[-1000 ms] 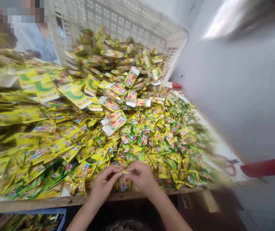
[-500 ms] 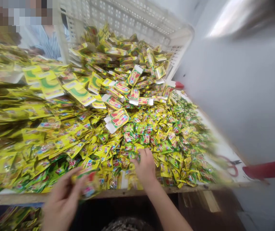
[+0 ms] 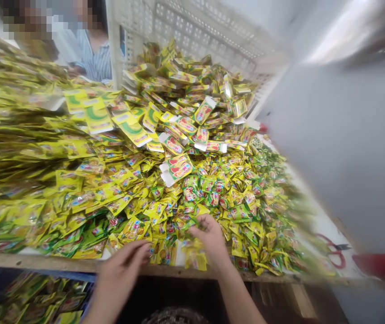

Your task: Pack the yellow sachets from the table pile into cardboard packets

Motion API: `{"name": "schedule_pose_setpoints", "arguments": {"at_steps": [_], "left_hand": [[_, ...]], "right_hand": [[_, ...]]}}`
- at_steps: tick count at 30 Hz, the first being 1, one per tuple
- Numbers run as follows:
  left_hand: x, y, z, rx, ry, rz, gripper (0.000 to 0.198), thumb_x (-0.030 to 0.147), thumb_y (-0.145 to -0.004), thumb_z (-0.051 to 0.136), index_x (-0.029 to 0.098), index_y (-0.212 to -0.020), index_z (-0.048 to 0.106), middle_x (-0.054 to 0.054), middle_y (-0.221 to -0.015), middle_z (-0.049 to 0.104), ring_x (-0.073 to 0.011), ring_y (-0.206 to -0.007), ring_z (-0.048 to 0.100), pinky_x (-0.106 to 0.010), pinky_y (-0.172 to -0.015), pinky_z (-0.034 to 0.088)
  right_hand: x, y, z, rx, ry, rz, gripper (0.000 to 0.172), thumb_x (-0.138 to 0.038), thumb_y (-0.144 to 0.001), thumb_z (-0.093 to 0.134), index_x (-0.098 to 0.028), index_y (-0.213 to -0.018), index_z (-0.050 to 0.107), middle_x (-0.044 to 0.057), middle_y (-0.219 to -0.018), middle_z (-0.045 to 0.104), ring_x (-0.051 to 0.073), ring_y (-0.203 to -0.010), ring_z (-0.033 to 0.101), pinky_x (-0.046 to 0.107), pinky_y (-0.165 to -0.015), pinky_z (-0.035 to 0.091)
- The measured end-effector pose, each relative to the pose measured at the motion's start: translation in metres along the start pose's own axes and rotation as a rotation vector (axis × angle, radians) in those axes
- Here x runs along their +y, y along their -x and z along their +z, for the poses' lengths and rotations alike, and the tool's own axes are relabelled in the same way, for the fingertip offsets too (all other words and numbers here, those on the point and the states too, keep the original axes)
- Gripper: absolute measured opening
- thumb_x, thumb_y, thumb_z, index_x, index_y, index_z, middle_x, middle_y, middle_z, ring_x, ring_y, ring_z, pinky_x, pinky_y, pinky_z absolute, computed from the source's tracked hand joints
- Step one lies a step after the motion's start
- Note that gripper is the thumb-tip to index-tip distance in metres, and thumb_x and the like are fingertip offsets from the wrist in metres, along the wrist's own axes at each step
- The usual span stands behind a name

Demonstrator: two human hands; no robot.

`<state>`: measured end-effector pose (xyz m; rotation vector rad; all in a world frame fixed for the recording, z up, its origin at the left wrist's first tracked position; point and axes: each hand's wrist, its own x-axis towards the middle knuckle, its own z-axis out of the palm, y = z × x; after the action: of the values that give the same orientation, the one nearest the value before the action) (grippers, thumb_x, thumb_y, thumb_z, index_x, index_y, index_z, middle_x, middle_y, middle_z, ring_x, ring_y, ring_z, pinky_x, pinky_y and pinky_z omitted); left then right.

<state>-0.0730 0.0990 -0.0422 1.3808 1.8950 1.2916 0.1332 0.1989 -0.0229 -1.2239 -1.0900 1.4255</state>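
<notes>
My right hand (image 3: 211,236) is over the front of a heap of small candy sachets (image 3: 236,193). Its thumb and fingers pinch a green sachet (image 3: 190,222). At the table's front edge, my left hand (image 3: 127,263) has loosely curled fingers, with no item visible in it. Yellow sachets (image 3: 135,228) lie just beyond its fingertips. Farther back, small printed cardboard boxes (image 3: 179,167) with white open flaps rest on the sachets. More boxes spill from a tipped white plastic crate (image 3: 206,27).
Joined yellow packets (image 3: 27,148) cover the left side. Red-handled scissors (image 3: 336,252) and a red bar (image 3: 381,265) are at right, by a grey wall (image 3: 347,157). A blue bin of packets (image 3: 44,297) sits below the edge. A person in a striped shirt (image 3: 98,60) is behind.
The colourful pack in my left hand is gone from it, and that hand has moved right, nearer the sachets. My right hand has closed on a green sachet. The view has shifted left.
</notes>
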Motion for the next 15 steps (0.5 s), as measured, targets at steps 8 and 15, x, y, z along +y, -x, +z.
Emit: {"name": "schedule_pose_setpoints", "arguments": {"at_steps": [8, 15], "left_hand": [[0.023, -0.039, 0.100, -0.128, -0.143, -0.049, 0.016, 0.031, -0.074, 0.066, 0.020, -0.085, 0.063, -0.008, -0.084, 0.065, -0.0272, -0.077, 0.062, -0.037, -0.072, 0.044], [0.018, -0.040, 0.079, -0.234, 0.224, -0.219, 0.029, 0.042, -0.071, 0.069, 0.018, -0.084, 0.064, -0.005, -0.075, 0.069, -0.0213, -0.071, 0.065, -0.031, -0.066, 0.050]], "right_hand": [[0.001, 0.015, -0.030, -0.018, -0.048, -0.023, 0.022, -0.028, -0.070, 0.076, -0.018, -0.089, 0.070, 0.001, -0.079, 0.068, 0.016, -0.071, 0.061, 0.026, -0.064, 0.049], [0.015, 0.011, -0.005, -0.129, -0.009, -0.027, 0.030, -0.033, -0.060, 0.082, -0.020, -0.083, 0.068, 0.000, -0.075, 0.068, 0.017, -0.065, 0.062, 0.027, -0.059, 0.051]]}}
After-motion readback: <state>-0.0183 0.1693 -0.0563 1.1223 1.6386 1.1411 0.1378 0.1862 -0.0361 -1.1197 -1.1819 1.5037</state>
